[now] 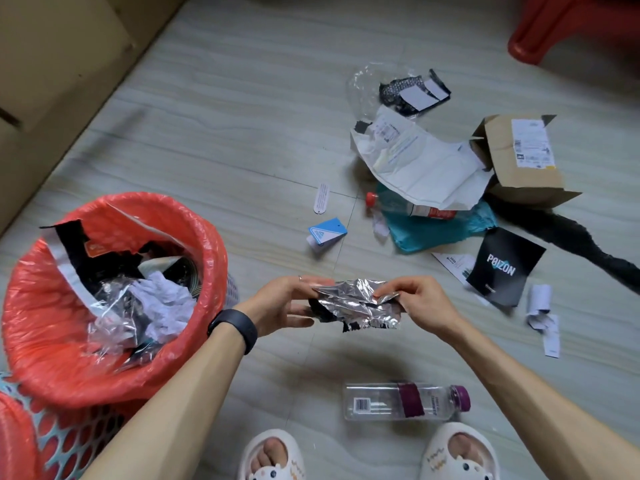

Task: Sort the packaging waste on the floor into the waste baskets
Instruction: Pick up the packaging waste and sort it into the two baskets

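Observation:
A crumpled silver foil wrapper with black print on its underside hangs above the floor between my hands. My left hand holds its left end, thumb on top. My right hand pinches its right end. To the left stands a waste basket with a red bag liner, holding plastic film, black mailers and crumpled white paper. More waste lies on the floor to the upper right: a cardboard box, a white mailer, a teal bag and a black card.
A clear plastic bottle with a purple cap lies near my feet in white slippers. Small tags and receipts dot the floor. A second red-lined basket shows at the bottom left. A red stool leg stands top right, a brown cabinet top left.

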Available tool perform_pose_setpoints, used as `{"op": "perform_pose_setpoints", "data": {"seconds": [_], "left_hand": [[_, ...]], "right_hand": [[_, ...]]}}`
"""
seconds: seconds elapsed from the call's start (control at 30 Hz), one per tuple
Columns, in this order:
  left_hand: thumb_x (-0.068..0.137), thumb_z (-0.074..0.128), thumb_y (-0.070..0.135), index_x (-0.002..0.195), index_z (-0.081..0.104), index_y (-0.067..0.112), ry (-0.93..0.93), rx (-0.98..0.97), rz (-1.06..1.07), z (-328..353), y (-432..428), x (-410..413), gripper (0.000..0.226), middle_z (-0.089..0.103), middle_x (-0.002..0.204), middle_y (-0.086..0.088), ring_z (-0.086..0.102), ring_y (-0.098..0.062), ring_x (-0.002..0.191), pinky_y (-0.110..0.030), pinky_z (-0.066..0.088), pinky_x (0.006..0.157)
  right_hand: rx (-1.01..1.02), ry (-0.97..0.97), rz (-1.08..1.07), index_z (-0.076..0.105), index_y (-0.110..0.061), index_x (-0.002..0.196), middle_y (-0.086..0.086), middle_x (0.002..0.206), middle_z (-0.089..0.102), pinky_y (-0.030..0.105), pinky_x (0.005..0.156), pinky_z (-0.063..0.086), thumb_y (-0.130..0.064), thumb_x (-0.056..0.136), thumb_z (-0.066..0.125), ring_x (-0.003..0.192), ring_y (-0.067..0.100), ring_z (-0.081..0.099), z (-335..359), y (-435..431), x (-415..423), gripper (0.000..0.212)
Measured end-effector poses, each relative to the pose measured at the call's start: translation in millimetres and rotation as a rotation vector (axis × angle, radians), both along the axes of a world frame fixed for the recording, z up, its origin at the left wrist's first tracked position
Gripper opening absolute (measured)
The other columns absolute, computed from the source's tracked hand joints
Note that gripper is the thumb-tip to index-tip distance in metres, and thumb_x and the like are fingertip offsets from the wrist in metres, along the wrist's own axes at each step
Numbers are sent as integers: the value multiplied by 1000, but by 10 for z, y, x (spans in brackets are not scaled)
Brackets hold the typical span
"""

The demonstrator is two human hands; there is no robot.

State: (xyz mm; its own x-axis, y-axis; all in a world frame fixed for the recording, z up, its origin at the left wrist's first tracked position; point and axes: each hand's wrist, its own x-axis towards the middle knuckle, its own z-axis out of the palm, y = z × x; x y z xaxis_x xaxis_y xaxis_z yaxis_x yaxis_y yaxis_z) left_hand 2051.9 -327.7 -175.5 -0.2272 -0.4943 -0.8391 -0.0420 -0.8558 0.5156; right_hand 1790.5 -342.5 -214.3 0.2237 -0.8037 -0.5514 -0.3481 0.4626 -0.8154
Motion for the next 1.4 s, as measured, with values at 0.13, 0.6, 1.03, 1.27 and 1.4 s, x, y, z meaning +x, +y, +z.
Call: {"op": "perform_pose_setpoints", "data": {"seconds": [0.13,0.6,1.03,1.27,1.4], "left_hand": [[89,64,37,103,75,20,-192,-87,-52,32,-101,-59,24,72,93,-2,68,-20,76,-25,51,64],[83,63,28,85,75,27,-926,-560,-663,-317,-904,-198,12,59,115,4,54,-21,115,-31,47,90],[92,56,31,107,59,24,-1172,-525,-602,-859,-1068,-283,17,68,107,-4,60,-29,105,-35,41,82],[88,61,26,129,43,16,-946,-310,-383,-1002,-855,-259,45,65,115,-11,61,-34,105,-40,52,88],[86,64,24,116,66,23,-900,-331,-380,-821,-800,-193,30,69,114,-3,63,-27,105,-34,53,89]], "right_hand": [[-69,148,157,81,-29,81,-12,88,77,11,70,47,11,81,46,77,-3,67,59,-17,24,53],[-282,841,521,45,-13,142,9,150,38,42,104,43,-19,93,46,128,32,43,-282,-1004,185,49],[-838,1073,699,71,-6,77,5,66,64,31,40,42,-7,52,91,55,28,57,-880,-954,248,32],[-491,857,445,69,-15,94,11,95,73,36,71,46,-23,97,54,93,37,66,-739,-904,300,17],[-141,560,196,76,-23,97,0,91,76,23,79,47,-16,85,66,89,17,68,-676,-871,202,17]]}}
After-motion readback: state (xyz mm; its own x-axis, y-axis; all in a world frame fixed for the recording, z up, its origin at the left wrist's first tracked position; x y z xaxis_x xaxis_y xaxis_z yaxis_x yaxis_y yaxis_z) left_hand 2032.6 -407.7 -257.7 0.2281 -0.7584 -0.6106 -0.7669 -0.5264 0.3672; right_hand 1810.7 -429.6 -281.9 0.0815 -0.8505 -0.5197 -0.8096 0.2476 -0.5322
